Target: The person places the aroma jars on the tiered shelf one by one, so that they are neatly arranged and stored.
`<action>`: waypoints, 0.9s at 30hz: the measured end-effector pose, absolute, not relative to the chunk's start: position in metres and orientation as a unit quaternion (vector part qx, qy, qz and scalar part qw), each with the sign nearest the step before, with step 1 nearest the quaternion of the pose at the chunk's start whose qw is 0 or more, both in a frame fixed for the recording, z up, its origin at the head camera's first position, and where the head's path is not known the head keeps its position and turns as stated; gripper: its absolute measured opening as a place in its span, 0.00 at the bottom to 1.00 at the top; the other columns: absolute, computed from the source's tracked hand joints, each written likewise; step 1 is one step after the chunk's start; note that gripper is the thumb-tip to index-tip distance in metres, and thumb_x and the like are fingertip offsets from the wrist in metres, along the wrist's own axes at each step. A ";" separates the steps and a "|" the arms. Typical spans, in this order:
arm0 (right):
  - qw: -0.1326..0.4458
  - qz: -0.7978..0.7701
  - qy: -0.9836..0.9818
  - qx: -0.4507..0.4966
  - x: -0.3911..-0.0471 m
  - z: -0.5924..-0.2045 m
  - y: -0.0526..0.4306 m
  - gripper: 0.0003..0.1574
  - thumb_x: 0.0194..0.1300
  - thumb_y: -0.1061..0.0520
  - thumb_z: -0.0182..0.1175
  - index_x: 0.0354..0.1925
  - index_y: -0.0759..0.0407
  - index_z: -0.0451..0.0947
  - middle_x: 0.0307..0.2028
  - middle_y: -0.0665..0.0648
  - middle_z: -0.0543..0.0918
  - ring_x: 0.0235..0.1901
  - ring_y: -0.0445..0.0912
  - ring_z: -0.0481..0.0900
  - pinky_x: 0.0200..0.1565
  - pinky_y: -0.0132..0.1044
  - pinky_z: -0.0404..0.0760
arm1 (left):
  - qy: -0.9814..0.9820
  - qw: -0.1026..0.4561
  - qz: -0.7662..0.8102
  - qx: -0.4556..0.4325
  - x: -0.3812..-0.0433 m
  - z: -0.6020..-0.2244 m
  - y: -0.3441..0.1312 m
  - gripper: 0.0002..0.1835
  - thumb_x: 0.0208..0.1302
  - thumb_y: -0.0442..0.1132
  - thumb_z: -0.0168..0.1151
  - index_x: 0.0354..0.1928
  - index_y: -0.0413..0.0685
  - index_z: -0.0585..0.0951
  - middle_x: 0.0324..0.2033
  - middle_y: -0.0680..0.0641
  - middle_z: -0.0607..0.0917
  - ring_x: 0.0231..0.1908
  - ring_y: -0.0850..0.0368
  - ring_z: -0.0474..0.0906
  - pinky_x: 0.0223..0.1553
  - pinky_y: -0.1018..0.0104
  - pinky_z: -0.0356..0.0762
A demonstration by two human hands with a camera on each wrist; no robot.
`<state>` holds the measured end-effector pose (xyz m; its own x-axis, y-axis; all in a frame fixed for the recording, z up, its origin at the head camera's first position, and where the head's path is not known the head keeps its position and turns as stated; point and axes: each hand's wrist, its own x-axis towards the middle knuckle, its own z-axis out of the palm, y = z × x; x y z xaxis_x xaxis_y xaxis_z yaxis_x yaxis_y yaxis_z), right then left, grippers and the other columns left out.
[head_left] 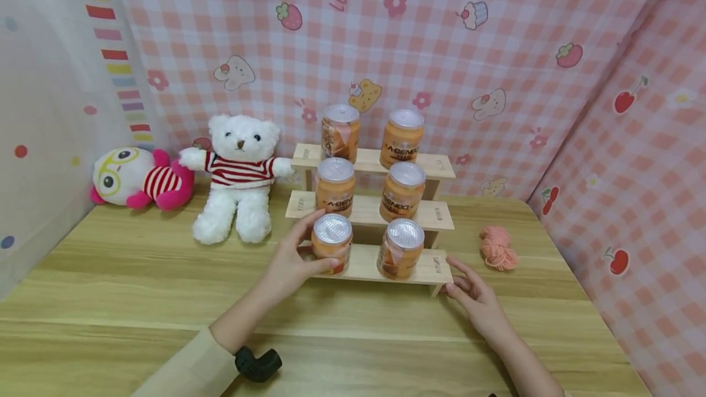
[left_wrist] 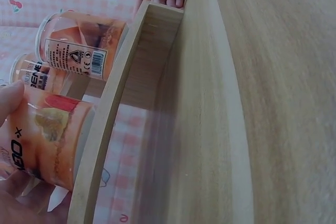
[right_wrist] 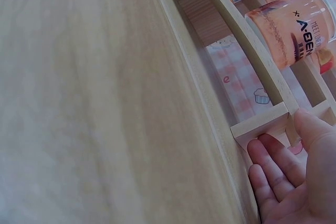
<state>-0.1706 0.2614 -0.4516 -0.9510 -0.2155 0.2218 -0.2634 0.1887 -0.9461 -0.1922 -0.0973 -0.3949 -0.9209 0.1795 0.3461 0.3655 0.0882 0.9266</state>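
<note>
My left hand (head_left: pixel 292 262) grips a can (head_left: pixel 332 247) with an orange label and silvery lid at the left of the lowest step of a wooden three-step rack (head_left: pixel 364 269). Its thumb and fingers curl round the can's sides, as the left wrist view shows. My right hand (head_left: pixel 477 302) holds the right end of that lowest step, thumb at the front corner and curled fingertips against the end leg (right_wrist: pixel 257 127). To the right on the lowest step stands another can (head_left: pixel 401 250). Each of the two higher steps carries two similar upright cans.
A white teddy bear (head_left: pixel 239 179) in a striped shirt sits left of the rack, beside a pink plush toy (head_left: pixel 143 179) lying down. Pink yarn (head_left: pixel 498 248) lies to the right. A black curved object (head_left: pixel 258 365) is by the left forearm. Patterned cloth walls close off the table.
</note>
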 end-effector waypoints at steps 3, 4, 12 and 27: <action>0.019 0.618 -0.770 0.155 -0.170 -0.451 0.261 0.32 0.71 0.66 0.52 0.69 0.70 0.56 0.50 0.78 0.75 0.44 0.40 0.80 0.47 0.31 0.78 | -0.733 0.067 -0.650 -0.187 -0.192 -0.394 -0.098 0.47 0.46 0.28 0.76 0.69 0.51 0.64 0.58 0.41 0.73 0.57 0.48 0.69 0.51 0.52 0.75; 0.019 0.618 -0.770 0.155 -0.170 -0.451 0.261 0.32 0.71 0.66 0.52 0.69 0.70 0.56 0.50 0.78 0.75 0.44 0.40 0.80 0.47 0.31 0.78 | -0.733 0.064 -0.651 -0.187 -0.192 -0.394 -0.098 0.47 0.46 0.28 0.76 0.69 0.51 0.64 0.58 0.40 0.73 0.57 0.47 0.69 0.51 0.53 0.75; 0.017 0.619 -0.770 0.153 -0.170 -0.451 0.261 0.32 0.70 0.65 0.53 0.69 0.70 0.56 0.51 0.79 0.74 0.44 0.40 0.80 0.47 0.31 0.78 | -0.734 0.053 -0.652 -0.184 -0.189 -0.388 -0.102 0.47 0.47 0.29 0.76 0.69 0.53 0.64 0.56 0.40 0.73 0.57 0.46 0.69 0.51 0.53 0.76; 0.023 0.619 -0.769 0.155 -0.170 -0.451 0.261 0.32 0.70 0.66 0.53 0.68 0.71 0.56 0.50 0.79 0.74 0.44 0.40 0.81 0.47 0.32 0.79 | -0.785 0.065 -0.590 -0.177 -0.179 -0.379 -0.143 0.43 0.53 0.35 0.73 0.70 0.49 0.62 0.59 0.42 0.74 0.58 0.39 0.68 0.56 0.38 0.65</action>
